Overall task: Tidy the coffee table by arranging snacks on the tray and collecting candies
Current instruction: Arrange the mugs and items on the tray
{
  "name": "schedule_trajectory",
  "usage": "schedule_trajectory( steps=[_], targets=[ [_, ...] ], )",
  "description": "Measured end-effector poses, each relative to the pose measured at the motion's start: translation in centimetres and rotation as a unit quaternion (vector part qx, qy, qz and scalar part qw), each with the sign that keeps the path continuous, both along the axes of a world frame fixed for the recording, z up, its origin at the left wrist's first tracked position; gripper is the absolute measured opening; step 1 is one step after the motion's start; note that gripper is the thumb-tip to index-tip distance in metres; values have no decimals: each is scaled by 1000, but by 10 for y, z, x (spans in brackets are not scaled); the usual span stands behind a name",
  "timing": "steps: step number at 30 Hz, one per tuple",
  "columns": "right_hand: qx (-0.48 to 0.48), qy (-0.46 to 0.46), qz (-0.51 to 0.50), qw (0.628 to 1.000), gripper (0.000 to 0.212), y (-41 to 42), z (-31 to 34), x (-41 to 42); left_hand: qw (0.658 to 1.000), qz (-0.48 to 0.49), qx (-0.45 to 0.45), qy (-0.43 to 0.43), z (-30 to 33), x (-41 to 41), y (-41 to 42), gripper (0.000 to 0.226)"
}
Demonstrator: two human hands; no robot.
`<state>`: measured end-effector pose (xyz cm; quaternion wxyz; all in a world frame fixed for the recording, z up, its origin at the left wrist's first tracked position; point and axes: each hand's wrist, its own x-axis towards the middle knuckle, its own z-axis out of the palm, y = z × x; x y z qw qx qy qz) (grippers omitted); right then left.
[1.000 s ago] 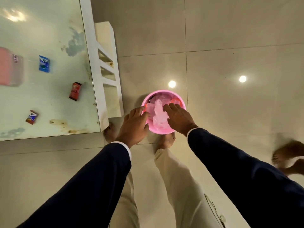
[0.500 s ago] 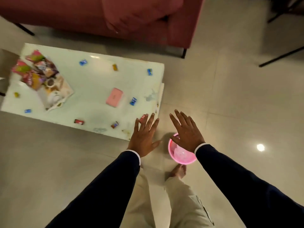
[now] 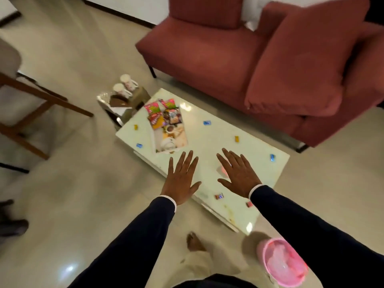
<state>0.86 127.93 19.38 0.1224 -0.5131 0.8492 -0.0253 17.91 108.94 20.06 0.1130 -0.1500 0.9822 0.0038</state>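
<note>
1. White table (image 3: 209, 134) carries the scattered candies (image 3: 207, 122) and a tray (image 3: 166, 140) with snack packs (image 3: 164, 113) near its far left corner.
2. Left hand (image 3: 180, 179) is flat with the fingers spread over the near left edge and holds nothing.
3. Right hand (image 3: 239, 173) is also spread flat above the middle of the table and holds nothing.
4. One candy (image 3: 219, 196) lies near the near edge, between the two wrists.
5. Pink bowl (image 3: 282, 262) stands on the floor, beside the near right corner.
</note>
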Motion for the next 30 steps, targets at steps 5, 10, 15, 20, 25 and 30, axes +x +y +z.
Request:
schedule_trajectory(
  steps=[5, 10, 15, 20, 25, 30],
  targets=[
    [-7, 12, 60, 998, 86, -133, 31, 11, 996, 77, -19, 28, 38, 40, -112, 82],
    [-18, 21, 111, 993, 86, -245, 54, 20, 986, 158, -18, 42, 56, 71, -195, 82],
    [-22, 19, 128, 991, 84, -343, 55, 21, 982, 185, -21, 35, 56, 84, -270, 82],
    [-28, 13, 128, 991, 80, -437, 51, 8, 980, 195, -28, 33, 58, 74, -360, 81],
    [-10, -8, 118, 993, 79, -526, 47, -19, 983, 181, -35, 7, 60, 43, -451, 81],
    [9, -15, 95, 995, 78, -611, 41, -56, 984, 179, -3, 18, 59, 3, -542, 77]
  ],
)
